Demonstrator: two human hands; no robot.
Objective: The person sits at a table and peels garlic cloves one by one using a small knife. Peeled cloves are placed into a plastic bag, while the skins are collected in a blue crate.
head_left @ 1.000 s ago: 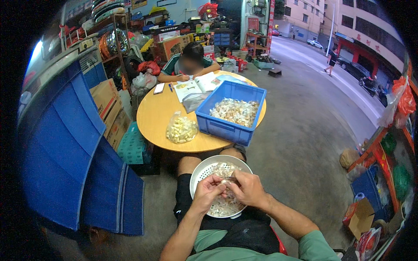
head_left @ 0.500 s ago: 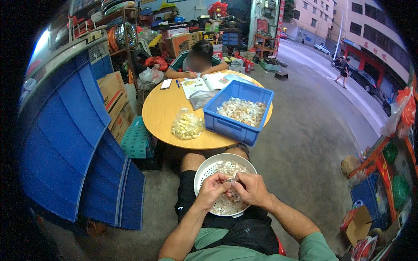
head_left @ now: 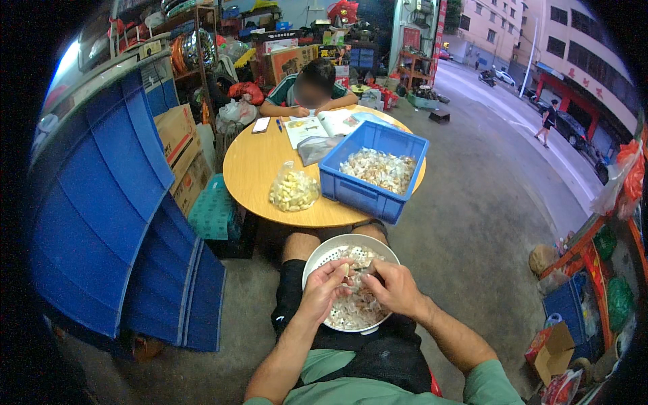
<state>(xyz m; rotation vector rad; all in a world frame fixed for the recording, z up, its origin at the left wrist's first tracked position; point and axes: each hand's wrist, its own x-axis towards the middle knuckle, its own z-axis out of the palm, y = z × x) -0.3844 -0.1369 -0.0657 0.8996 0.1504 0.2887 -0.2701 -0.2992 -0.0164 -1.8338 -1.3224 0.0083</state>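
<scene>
A white colander point(head_left: 316, 262) rests on my lap, with papery garlic skins and cloves point(head_left: 351, 312) in it. Over it, my left hand point(head_left: 325, 290) pinches a small pale garlic clove point(head_left: 347, 270) between thumb and fingers. Close by on the right, my right hand point(head_left: 395, 289) is closed, its fingers curled; a small greyish thing shows at its fingertips, too small to name. The hands are slightly apart. On the table, a clear plastic bag point(head_left: 293, 190) holds peeled cloves, and a blue crate point(head_left: 361, 200) holds many unpeeled cloves and skins.
Across the round wooden table point(head_left: 246, 169) a person point(head_left: 314, 91) leans over an open book point(head_left: 307, 130), pen in hand. A phone point(head_left: 261, 125) and a grey pouch point(head_left: 316, 150) lie there. Blue panels point(head_left: 101, 209) stand at left; an open carton point(head_left: 550, 351) sits at lower right.
My hands have drawn apart; they were together at the fingertips before. The clove now shows in my left hand. Outside, a walker has moved along the street.
</scene>
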